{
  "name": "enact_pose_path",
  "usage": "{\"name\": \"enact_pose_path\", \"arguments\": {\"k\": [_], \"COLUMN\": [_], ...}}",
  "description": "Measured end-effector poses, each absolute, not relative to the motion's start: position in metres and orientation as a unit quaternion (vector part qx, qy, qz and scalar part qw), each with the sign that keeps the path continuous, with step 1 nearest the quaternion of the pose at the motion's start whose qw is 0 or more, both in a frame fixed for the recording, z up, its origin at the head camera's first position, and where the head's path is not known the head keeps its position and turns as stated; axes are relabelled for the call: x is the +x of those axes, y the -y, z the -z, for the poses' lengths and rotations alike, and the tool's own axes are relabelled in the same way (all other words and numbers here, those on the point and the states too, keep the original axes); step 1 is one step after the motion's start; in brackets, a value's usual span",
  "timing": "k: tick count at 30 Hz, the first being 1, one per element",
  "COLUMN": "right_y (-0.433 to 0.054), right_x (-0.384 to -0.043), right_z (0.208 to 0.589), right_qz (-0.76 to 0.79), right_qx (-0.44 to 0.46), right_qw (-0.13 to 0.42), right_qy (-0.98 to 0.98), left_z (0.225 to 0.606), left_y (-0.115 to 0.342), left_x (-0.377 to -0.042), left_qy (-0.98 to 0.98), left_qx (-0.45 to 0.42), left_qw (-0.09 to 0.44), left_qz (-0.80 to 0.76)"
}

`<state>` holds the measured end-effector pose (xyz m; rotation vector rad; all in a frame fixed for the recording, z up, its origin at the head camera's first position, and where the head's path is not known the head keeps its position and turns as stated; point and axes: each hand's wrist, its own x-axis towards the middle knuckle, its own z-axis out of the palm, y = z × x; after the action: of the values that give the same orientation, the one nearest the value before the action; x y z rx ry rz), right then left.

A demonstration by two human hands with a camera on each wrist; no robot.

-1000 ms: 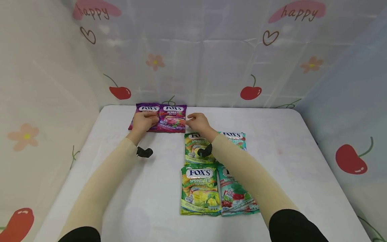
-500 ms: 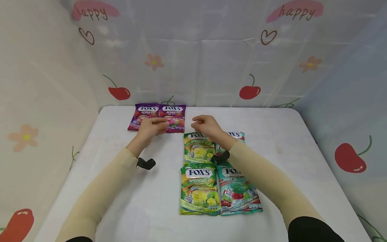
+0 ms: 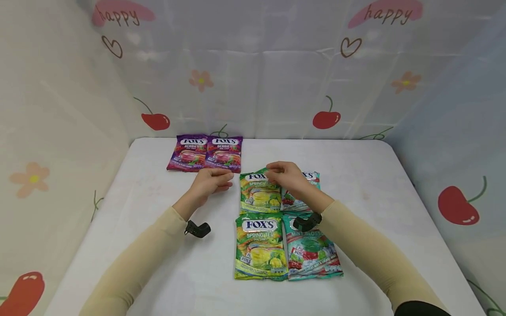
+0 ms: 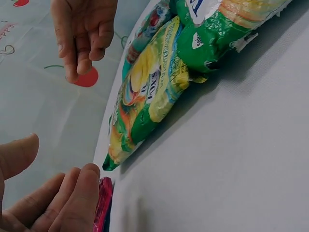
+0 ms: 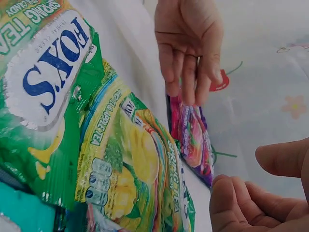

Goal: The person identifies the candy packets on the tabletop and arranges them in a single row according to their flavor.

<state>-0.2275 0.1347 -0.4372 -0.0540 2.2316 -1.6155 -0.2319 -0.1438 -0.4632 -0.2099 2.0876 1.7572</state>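
Both relaxed, fingers loosely extended and thumbs apart, the right hand (image 3: 290,177) hovers over the upper Spring Tea bag (image 3: 257,197); the left hand (image 3: 211,183) is just before two purple Berries bags (image 3: 223,153) at the tabletop's (image 3: 375,197) back edge. White surface stretches rightward past two teal bags (image 3: 312,259); a backdrop (image 3: 257,87) rises behind.

On the white table (image 3: 178,272), two purple Berries packets (image 3: 190,154) lie side by side at the back; the left hand (image 3: 210,183) is just in front of them; the right hand (image 3: 289,177) is over the top corner of the farther Spring Tea packet (image 3: 258,197); the nearer Spring Tea packet (image 3: 262,256) lies beside one Mint Blossom packet (image 3: 314,256).
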Motion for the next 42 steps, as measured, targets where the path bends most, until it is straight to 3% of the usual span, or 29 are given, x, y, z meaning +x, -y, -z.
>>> {"name": "enact_pose_path", "arguments": {"k": [22, 42], "right_y": [-0.170, -0.169], "right_x": [-0.204, -0.199], "right_z": [0.457, 0.462], "right_qz": [0.579, 0.569], "right_qx": [-0.003, 0.000], "right_qw": [0.247, 0.270], "right_qy": [-0.777, -0.776], "left_z": [0.491, 0.498], "left_y": [0.119, 0.117], "left_x": [-0.223, -0.220], "left_qy": [-0.745, -0.801], "left_qx": [-0.101, -0.090], "left_qw": [0.277, 0.218], "left_qz": [-0.598, -0.550]}}
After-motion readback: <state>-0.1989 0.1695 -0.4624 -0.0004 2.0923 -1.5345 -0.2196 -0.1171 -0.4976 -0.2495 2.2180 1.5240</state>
